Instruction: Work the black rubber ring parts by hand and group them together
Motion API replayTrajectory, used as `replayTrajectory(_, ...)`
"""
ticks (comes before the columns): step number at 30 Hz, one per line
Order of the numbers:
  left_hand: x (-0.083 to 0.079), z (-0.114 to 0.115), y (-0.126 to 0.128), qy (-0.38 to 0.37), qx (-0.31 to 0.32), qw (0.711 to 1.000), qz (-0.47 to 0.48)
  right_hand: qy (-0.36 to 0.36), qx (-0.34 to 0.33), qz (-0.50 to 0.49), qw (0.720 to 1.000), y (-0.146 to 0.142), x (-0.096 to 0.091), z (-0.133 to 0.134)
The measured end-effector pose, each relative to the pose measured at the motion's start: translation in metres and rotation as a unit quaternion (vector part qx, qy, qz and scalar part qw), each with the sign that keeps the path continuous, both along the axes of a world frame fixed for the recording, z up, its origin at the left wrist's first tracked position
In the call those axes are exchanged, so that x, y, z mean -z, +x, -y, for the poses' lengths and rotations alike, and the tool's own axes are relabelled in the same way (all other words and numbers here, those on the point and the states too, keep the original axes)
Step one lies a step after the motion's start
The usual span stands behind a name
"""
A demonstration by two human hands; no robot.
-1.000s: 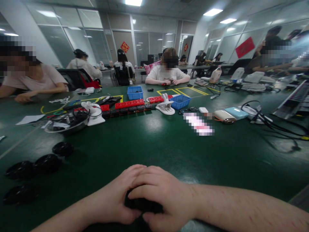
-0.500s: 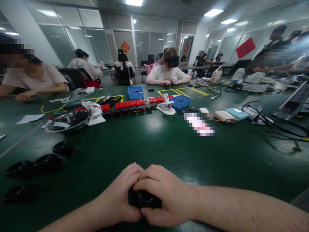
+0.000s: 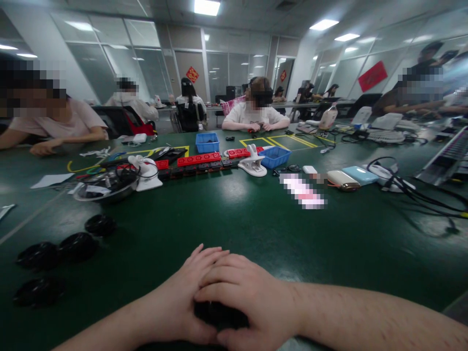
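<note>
Green covers the top of the table (image 3: 190,217). In the head view, the left hand (image 3: 179,297) and the right hand (image 3: 252,297) meet toward the near edge, roughly midway between the side edges. Grip: both hands grasp one black object (image 3: 219,314), the left from its left side, the right from its right, with the right fingers lapped over the left. I see only a dark part of it between thumbs and fingers; its full shape is hidden, and I cannot tell whether it touches the table.

Four black round pieces (image 3: 78,245) lie toward the left edge. Beyond them, a metal bowl (image 3: 104,196) with dark contents stands just beside a white stand (image 3: 149,183). A red strip (image 3: 199,158) extends toward a white clip (image 3: 252,168). One blue basket (image 3: 208,147) stands behind the strip; another is beside the clip. Black cables (image 3: 420,192) lie toward the right edge. At the far edge, a person in a white shirt (image 3: 239,114) sits.
</note>
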State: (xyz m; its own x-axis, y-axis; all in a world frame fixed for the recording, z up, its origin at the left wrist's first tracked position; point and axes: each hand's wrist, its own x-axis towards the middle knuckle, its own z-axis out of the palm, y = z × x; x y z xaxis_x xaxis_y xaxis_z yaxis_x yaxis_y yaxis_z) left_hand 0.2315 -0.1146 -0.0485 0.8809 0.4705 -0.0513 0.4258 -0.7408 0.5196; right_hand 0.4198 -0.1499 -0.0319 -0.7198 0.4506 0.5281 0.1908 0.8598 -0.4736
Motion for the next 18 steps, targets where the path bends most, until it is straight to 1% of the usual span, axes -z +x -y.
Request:
replayTrajectory(2, 0.005, 0.005, 0.002, 0.022, -0.031, 0.999, 0.007, -0.013, 0.028, 0.002, 1.0, 0.001, -0.001, 0.001)
replayTrajectory(5, 0.01, 0.014, 0.007, 0.051, -0.104, 0.993, 0.036, -0.037, 0.086, 0.018, 0.995, 0.0, 0.0, 0.003)
replayTrajectory(6, 0.011, 0.016, 0.008, 0.056, -0.125, 0.99, 0.044, -0.042, 0.104, 0.023, 0.993, 0.0, 0.001, 0.003)
replayTrajectory(8, 0.012, 0.02, 0.011, 0.053, -0.147, 0.986, 0.05, -0.051, 0.129, 0.029, 0.99, -0.001, 0.003, 0.003)
replayTrajectory(10, 0.01, 0.021, 0.012, 0.04, -0.147, 0.987, 0.052, -0.057, 0.135, 0.033, 0.989, -0.002, 0.006, 0.003)
replayTrajectory(13, 0.002, 0.017, 0.013, 0.02, -0.131, 0.989, 0.067, -0.062, 0.116, 0.016, 0.991, -0.002, 0.006, 0.002)
replayTrajectory(16, -0.007, 0.01, 0.012, -0.027, -0.081, 0.993, 0.084, -0.054, 0.072, -0.019, 0.996, -0.001, 0.002, 0.0)
replayTrajectory(18, -0.011, 0.007, 0.01, -0.057, -0.044, 0.994, 0.088, -0.044, 0.041, -0.026, 0.998, 0.001, -0.002, -0.001)
